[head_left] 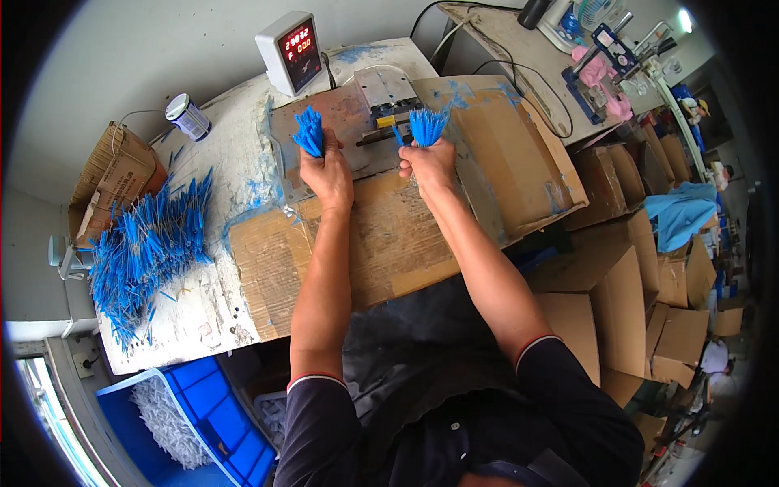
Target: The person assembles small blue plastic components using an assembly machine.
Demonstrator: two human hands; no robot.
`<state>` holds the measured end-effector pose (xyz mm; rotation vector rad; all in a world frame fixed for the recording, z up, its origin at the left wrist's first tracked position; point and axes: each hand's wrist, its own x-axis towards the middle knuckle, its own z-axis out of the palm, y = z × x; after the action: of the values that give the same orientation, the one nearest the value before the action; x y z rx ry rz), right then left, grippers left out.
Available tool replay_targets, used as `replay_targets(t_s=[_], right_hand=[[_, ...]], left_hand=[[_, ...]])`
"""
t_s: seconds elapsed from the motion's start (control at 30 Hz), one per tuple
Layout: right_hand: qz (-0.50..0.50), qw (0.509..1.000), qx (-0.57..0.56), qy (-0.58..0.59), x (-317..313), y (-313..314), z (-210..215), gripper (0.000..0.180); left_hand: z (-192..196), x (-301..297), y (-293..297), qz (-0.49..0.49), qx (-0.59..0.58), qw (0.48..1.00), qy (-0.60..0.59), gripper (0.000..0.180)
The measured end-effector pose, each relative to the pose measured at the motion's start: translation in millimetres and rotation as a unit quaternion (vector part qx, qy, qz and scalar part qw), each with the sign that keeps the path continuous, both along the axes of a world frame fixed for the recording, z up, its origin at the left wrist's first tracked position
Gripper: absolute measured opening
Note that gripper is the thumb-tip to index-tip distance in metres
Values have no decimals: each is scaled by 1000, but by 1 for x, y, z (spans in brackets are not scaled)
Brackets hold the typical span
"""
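Note:
My left hand (327,174) is closed around a bundle of thin blue sticks (308,131), their blue ends fanning out above the fingers. To its right, my right hand (432,164) grips a second bundle of thin blue sticks (428,126), upright in the fist. One blue piece points out beside that thumb, toward a small metal machine (385,91) with a yellow part. The lower ends of both bundles are mostly hidden by my hands. A large loose heap of similar blue sticks with thin pale shafts (154,247) lies at the table's left.
A counter box with a red display (292,53) stands behind the machine. Cardboard (389,235) covers the table's front. A small can (188,118) and cardboard carton (114,183) stand left. Below is a blue bin (219,418) of whitish pieces; cartons (608,304) crowd the right.

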<state>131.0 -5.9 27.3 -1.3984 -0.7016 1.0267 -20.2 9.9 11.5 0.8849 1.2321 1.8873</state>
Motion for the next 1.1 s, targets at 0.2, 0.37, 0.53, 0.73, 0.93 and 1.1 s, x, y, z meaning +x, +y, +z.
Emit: replay_targets(t_s=[0.2,0.37,0.53,0.73,0.93,1.1], right_hand=[[25,1000,7,-1,7,1,-2,15],[45,998,7,40,12,-4,4,11],[57,988,17,142,18,-13,8,15],[58,988,2,142,26,-18,7,21],[88,984,-11,152,29,-21,9,21],[86,986,1,146,35,-21,5,19]], left_hand=[[2,6,-2,104,24,974,201,18],[-2,1,-7,85,-6,927,366,18],[1,6,-10,-17,-32,874,485,15],[1,9,-7,-25,-33,851,523,18],[-2,9,-8,-28,-16,854,519,19],[-5,8,-5,-41,7,841,539,17]])
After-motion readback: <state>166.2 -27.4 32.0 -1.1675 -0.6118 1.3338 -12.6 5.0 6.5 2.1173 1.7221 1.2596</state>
